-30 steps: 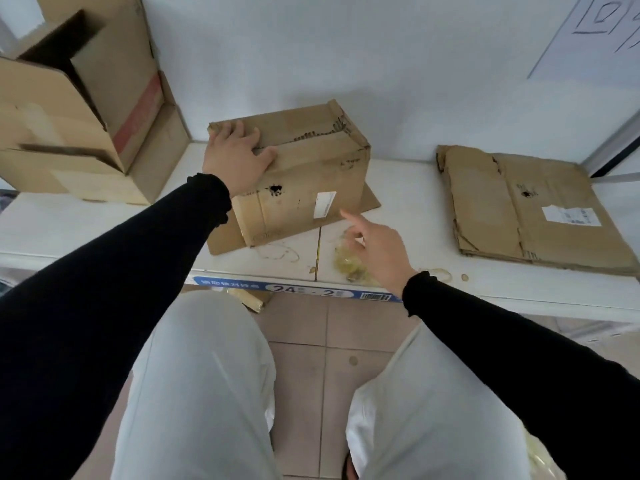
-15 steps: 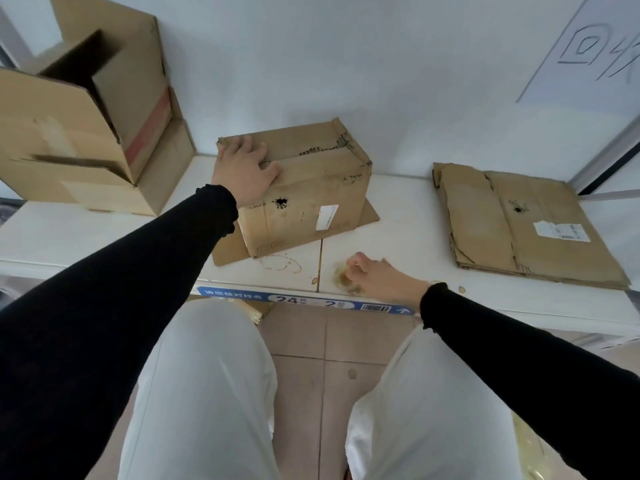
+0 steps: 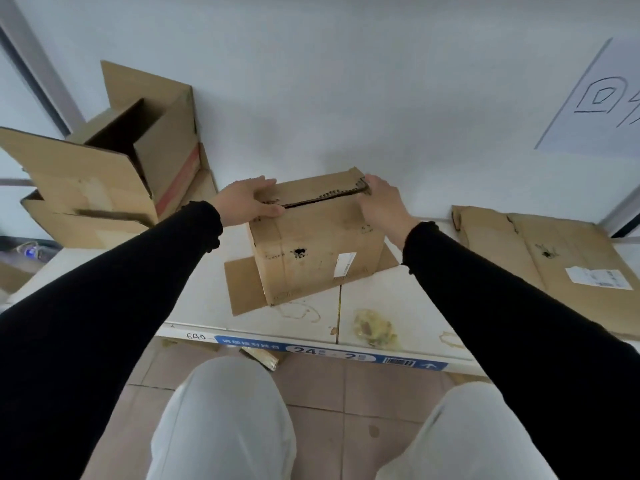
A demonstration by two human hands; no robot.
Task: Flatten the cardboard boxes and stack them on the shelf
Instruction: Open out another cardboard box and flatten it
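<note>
Left-hand fingers [image 3: 265, 184] curled over the far flap at the near-left corner of the box top, thumb pressed along the near edge below the seam: left hand [image 3: 244, 202] gripping that corner. Right hand [image 3: 379, 199] laid on the opposite end of the same top, fingers bent over the torn corner, apparently pinching the flap edge, though the fingertips hide behind the cardboard and the hold cannot be told for sure. Between the two hands, a dark open seam [image 3: 322, 199] running left to right along the long axis of the small box [image 3: 317, 244], both hands equally near, one at each end of it. Box upright on the white shelf [image 3: 194, 306], bottom flaps splayed flat beneath it, label on the near face. Judged next: pulling the top flaps apart across that seam, away and toward the body, before pressing the walls down. Further left, a larger open box [image 3: 114, 174] standing unflattened against the wall. To the right, well apart, flattened cardboard [image 3: 554, 258] lying on the shelf. Near the shelf's front edge, a crumpled scrap of yellowish tape [image 3: 374, 327].
</note>
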